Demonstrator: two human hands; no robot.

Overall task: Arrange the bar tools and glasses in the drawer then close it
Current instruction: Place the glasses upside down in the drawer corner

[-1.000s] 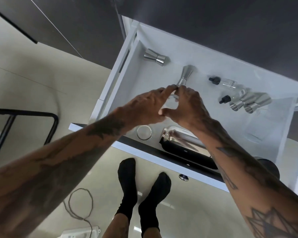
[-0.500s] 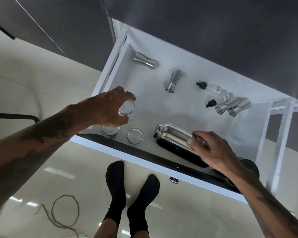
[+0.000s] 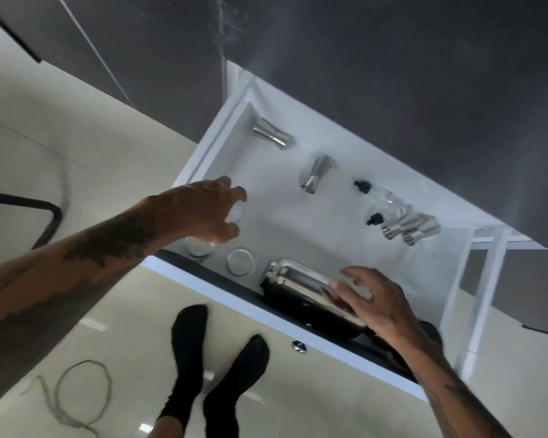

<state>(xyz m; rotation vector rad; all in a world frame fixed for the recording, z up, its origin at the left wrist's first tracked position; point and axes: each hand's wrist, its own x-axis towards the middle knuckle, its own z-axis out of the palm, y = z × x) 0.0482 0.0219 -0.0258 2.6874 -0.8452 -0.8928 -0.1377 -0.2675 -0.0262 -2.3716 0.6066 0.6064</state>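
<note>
A small glass (image 3: 237,213) is gripped by the left hand (image 3: 200,211) inside the drawer (image 3: 209,153), while the right hand (image 3: 374,300) is spread wide over the shaker (image 3: 298,281).

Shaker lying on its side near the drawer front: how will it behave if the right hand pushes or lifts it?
The shaker lies on its side and looks round, so a push would probably roll it. Its mirror-polished metal looks slippery; spread fingers may slide. Likely rigid, with the glass close beside it to bump.
</note>
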